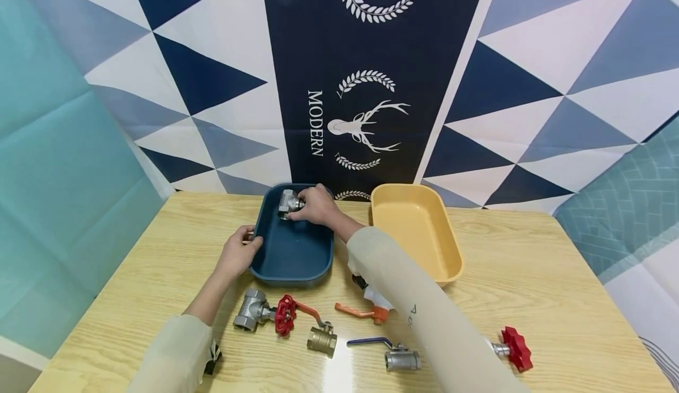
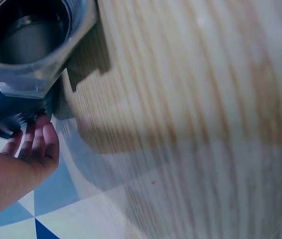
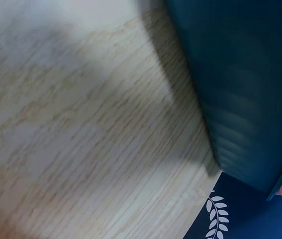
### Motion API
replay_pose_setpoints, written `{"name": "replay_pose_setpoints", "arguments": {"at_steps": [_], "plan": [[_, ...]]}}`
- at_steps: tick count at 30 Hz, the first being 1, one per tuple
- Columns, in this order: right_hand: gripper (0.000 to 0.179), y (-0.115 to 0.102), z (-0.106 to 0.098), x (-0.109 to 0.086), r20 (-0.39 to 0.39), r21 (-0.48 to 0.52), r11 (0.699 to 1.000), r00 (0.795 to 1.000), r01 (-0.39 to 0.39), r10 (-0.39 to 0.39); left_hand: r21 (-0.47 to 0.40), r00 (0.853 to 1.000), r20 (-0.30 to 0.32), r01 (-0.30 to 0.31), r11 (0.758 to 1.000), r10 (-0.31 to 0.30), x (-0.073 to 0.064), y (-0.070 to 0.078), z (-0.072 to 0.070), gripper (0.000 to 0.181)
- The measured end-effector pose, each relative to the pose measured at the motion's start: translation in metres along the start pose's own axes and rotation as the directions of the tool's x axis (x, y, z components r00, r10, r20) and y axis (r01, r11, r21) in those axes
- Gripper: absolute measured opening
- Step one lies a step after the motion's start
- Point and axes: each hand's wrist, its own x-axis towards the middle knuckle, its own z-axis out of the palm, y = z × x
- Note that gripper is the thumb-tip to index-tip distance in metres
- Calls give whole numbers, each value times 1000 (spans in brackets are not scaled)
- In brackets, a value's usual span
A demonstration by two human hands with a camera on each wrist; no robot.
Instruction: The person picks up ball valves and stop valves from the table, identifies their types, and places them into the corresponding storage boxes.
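My right hand (image 1: 320, 207) reaches into the far end of a blue bin (image 1: 294, 257) and grips a silver metal valve (image 1: 287, 202) with hex ends; the hand covers part of it. At the bin's left wall, my left hand (image 1: 237, 254) holds the rim, thumb at the edge and fingers on the outer side. The left wrist view shows these fingers (image 2: 39, 142) curled against the bin, with a threaded valve end (image 2: 83, 35) looming close. In the right wrist view the bin's outer wall (image 3: 245, 99) fills the right side.
A yellow bin (image 1: 448, 240) stands to the right. In front lie a red-wheel gate valve (image 1: 254, 310), a brass ball valve (image 1: 322, 340), a blue-lever valve (image 1: 402, 359), an orange-handled valve (image 1: 379, 313) and another red-wheel valve (image 1: 516, 349), partly behind my right sleeve. A patterned wall cloth (image 1: 223, 81) rises behind.
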Motion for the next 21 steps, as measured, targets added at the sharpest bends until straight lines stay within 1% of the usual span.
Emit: {"name": "replay_pose_setpoints", "arguments": {"at_steps": [4,9,17,21], "plan": [[48,-2,-1,0,22,18,1000,1000,-6,5,-6,1000,5,3,1000,-3,0,0,1,40],[40,-3,-1,0,22,37,999,1000,-18,17,-20,1000,11,7,1000,-7,0,1,3,41],[42,-3,3,3,32,30,999,999,-22,21,-21,1000,6,12,1000,-12,1,0,4,41],[48,-4,4,4,39,39,999,999,-36,35,-24,1000,1,10,1000,-10,2,-1,3,41]]}}
